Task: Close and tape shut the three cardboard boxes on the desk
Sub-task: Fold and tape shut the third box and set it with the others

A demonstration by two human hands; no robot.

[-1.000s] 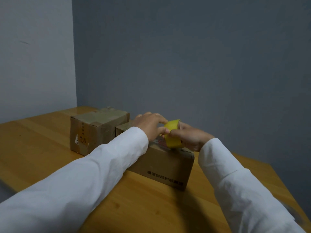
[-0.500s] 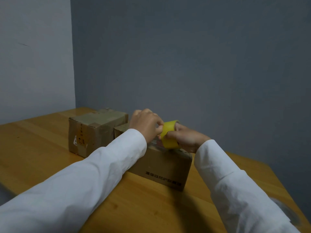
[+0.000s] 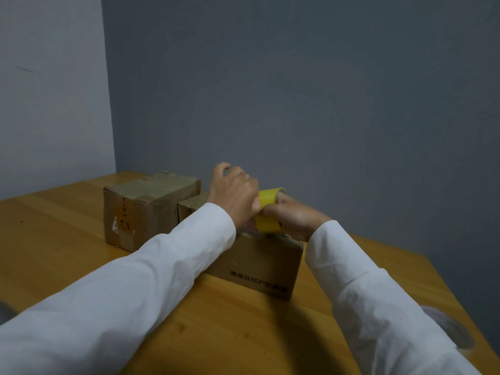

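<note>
1. Both hands work a yellow tape roll point(image 3: 266, 212) just above the top of the near box point(image 3: 259, 262); the right hand point(image 3: 293, 216) has its fingers curled round the roll and grips it; the left hand point(image 3: 235, 194) pinches at the roll's left face with thumb and forefinger, the other fingers curled and raised; likely picking at the tape's free end, though the end itself is hidden between the hands.
2. Progress, judged: the large box point(image 3: 147, 205) at the far left sits on the desk point(image 3: 54, 239) with flaps down and brownish tape across its top; looks done.
3. A small box point(image 3: 190, 208) shows only as a corner between the large box and the left sleeve point(image 3: 162, 269); a strip seems to lie on its top; closed or taped fully cannot be told.
4. The near box has its top mostly hidden by hands and roll; no yellow tape visible on any box yet; so this one appears to be the step in hand, sealing still to do.
5. Writing: a line of dark printed characters runs along the lower front of the near box; too blurred to read; the large box carries a small white label and dark marks on its near side; also unreadable; no brand can be made out.
6. A greyish object point(image 3: 450, 330) lies at the right desk edge; unclear what.
</note>
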